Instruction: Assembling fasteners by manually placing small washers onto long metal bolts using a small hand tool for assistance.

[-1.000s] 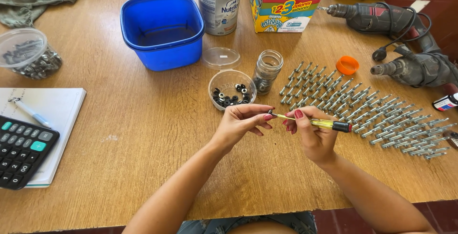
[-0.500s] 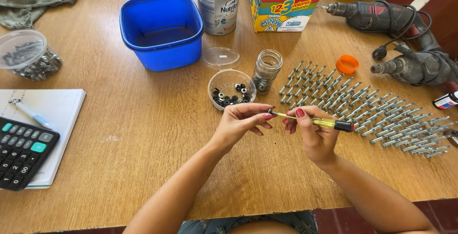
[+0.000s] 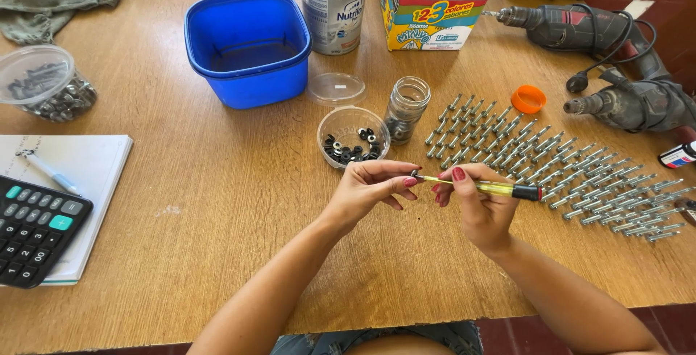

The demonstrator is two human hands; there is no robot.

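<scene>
1. Almost nothing has moved since the earlier frames: both hands stay at the same place over the table, and the screwdriver keeps the same slant.
2. The wooden table (image 3: 217,203) fills the view. Its near edge runs along the bottom, close to the person's body, and a wide bare area lies in front of the left forearm.
3. The blue tub (image 3: 246,51) stands at the far middle, well apart from the hands. Two power drills (image 3: 616,72) lie at the far right.
4. Rows of metal bolts (image 3: 551,163) cover the right side of the table and reach just beside the right hand, so there is little free room there.
5. At the left edge lie a notebook (image 3: 87,174) and a black calculator (image 3: 36,228).
6. A small clear bowl (image 3: 353,138) with dark washers stands just beyond the hands, and a little glass jar (image 3: 406,109) stands next to it.
7. The right hand (image 3: 475,206) is closed around the yellow screwdriver (image 3: 482,187), which lies nearly level, with its black end pointing right.
8. The left hand (image 3: 366,192) has its fingertips pressed together at the tip of the screwdriver. They seem to pinch a small part, but it is too small to tell what it is.
</scene>
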